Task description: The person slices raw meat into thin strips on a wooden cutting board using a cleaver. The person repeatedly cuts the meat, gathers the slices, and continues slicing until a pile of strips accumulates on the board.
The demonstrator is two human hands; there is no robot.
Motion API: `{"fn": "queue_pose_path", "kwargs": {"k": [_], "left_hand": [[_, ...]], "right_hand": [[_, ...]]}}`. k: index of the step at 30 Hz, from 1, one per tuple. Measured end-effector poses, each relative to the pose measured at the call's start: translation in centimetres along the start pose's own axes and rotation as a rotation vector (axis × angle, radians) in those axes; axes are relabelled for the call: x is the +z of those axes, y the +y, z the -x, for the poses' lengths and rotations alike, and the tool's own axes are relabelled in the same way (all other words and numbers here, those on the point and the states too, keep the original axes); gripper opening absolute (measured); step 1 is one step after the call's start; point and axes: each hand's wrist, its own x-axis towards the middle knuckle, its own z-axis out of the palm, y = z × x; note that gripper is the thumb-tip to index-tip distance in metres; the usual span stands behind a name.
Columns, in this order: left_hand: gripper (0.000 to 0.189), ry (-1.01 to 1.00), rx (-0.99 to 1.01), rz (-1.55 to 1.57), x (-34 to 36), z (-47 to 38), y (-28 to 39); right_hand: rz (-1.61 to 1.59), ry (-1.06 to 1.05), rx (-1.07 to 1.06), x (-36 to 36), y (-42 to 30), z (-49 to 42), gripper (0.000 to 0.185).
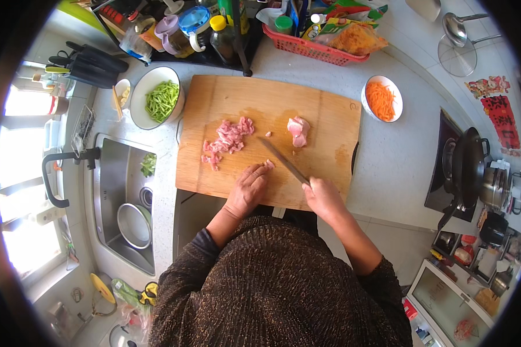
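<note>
My right hand (323, 195) grips the handle of a kitchen knife (283, 161), whose blade slants up and left over a wooden cutting board (260, 93). On the board's near part rests my left hand (251, 182), its fingertips at a small piece of raw meat (269, 164) left of the blade. Cut strips of raw meat (231, 136) lie in a loose pile on the left half of the board. A larger chunk of raw meat (298, 131) sits to the right, apart from the knife. One small scrap (268, 134) lies near the knife tip.
Left of the board stands a bowl of cut green vegetables (161, 102), beside the sink (126, 182) with its black faucet (52, 173). A bowl of shredded carrot (381, 99) is at the right. Behind are a red basket (314, 48) and a knife block (96, 65). A wok (468, 169) sits far right.
</note>
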Motion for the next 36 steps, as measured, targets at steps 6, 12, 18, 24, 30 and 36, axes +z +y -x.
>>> {"fn": "queue_pose_path", "kwargs": {"k": [6, 12, 18, 24, 30, 36], "left_hand": [[0.019, -0.034, 0.024, -0.005, -0.5, -0.5, -0.2], [0.017, -0.059, 0.042, -0.087, -0.2, -0.1, -0.7], [0.017, -0.028, 0.086, -0.145, 0.1, 0.1, -0.6], [0.02, -0.15, 0.062, -0.117, 0.9, 1.1, -1.5], [0.022, -0.158, -0.002, -0.088, 1.3, 1.5, -1.7], [0.022, -0.089, -0.002, -0.04, 1.6, 0.4, -0.8]], "right_hand": [[-0.127, 0.064, -0.06, 0.3, -0.8, 0.5, 0.018], [0.065, -0.004, -0.074, 2.4, -0.6, 1.3, 0.011], [0.106, -0.004, -0.076, 2.0, -1.1, 1.3, 0.007], [0.122, -0.053, -0.041, 2.9, -0.1, 2.1, 0.017], [0.152, -0.111, -0.015, 1.8, -0.7, 2.0, 0.013], [0.112, -0.064, -0.084, 2.8, -4.1, -2.6, 0.007]]}}
